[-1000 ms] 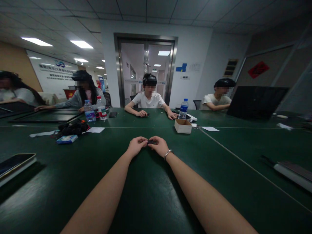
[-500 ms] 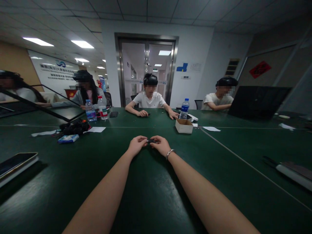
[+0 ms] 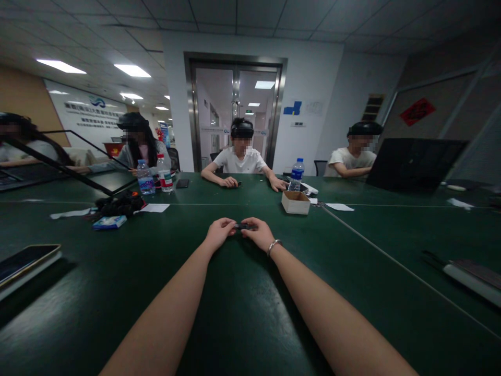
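- I see a green tabletop (image 3: 235, 297), glass doors (image 3: 235, 94) at twelve.
- Small dark object (image 3: 244, 226): long axis nine to three.
- Left hand (image 3: 219, 234), right hand (image 3: 259, 234) pinch its ends.

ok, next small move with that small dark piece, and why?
Perhaps ease the left grip back a little, holding the small dark piece with the right grip: the two pinch it from opposite sides, leaving little of it visible.
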The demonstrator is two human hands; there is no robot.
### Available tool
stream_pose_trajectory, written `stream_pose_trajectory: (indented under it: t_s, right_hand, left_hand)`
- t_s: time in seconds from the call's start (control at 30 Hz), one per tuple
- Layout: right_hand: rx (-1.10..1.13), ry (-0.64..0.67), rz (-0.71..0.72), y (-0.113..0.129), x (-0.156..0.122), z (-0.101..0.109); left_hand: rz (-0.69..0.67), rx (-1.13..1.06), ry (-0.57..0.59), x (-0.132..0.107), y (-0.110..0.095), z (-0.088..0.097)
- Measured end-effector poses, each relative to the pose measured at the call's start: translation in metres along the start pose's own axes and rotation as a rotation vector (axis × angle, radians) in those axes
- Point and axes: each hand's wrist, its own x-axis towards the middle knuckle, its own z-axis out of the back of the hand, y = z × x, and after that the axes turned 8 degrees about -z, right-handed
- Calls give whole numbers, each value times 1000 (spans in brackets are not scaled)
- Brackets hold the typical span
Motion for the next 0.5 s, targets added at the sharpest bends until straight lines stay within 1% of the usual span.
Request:
stream_pose_trajectory:
  t_s: [0.2,0.33,0.5]
  right_hand:
    - [-9,4,9,0,0,0]
    - [0,2,7,0,0,0]
    - [28,7,-9,1,-1,0]
  left_hand:
    - [-15,24,27,1,2,2]
    - [-14,34,16,1,2,1]
    - [19,53,-2,1,0,-1]
